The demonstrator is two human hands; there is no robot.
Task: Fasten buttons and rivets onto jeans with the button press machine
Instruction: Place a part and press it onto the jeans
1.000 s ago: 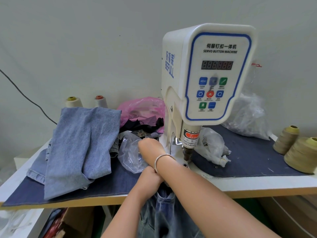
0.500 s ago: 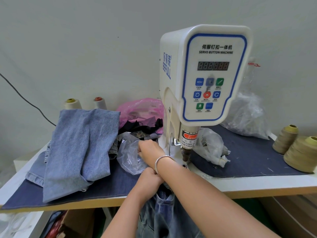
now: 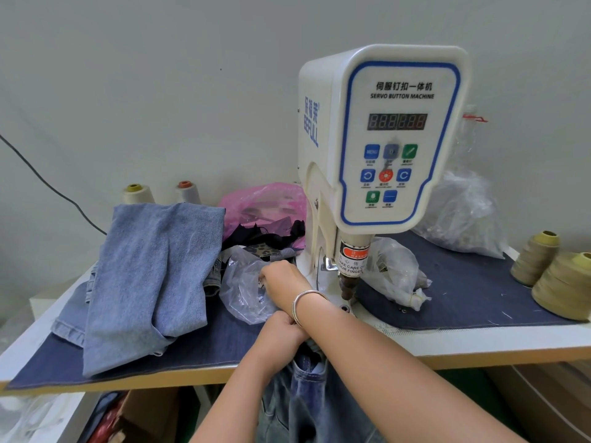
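Right hand pinches inside plastic bag, crossing over left hand gripping jeans.

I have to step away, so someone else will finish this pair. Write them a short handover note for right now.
Right hand, with a bangle on the wrist, reaches across into the clear plastic bag left of the press; its fingertips are at the bag's contents, but whether they hold a piece is hidden.
Left hand grips the jeans, which hang off the table's front edge.
The servo button machine has nothing under its punch.
A folded denim piece lies at the left.
Left to do: fetch a piece, lay the jeans under the punch, press.
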